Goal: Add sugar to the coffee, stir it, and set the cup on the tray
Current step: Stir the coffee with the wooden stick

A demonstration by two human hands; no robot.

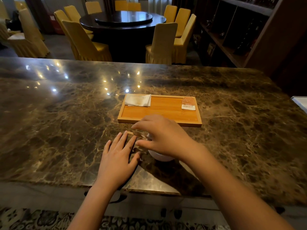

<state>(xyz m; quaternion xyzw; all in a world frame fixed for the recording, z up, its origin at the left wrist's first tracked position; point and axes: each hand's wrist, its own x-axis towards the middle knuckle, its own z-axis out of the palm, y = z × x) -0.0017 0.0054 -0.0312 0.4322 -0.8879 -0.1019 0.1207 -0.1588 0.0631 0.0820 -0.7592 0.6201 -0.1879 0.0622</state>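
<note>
A white cup [159, 156] stands on the marble counter, mostly hidden under my right hand [163, 136]. That hand hovers over the cup and pinches a thin light-brown strip [137, 134], a sugar stick or a stirrer, blurred. My left hand [118, 155] lies flat on the counter just left of the cup, fingers spread and holding nothing. Beyond the hands lies a wooden tray [166, 109] with an orange sugar packet [188, 103] at its right end and a folded white napkin [138, 100] at its left end. The coffee itself is hidden.
The dark marble counter [66, 113] stretches wide on both sides. A white object's corner [299, 103] shows at the right edge. Behind the counter are a round dark table [123, 19], yellow-covered chairs [86, 42] and a wooden shelf unit [240, 30].
</note>
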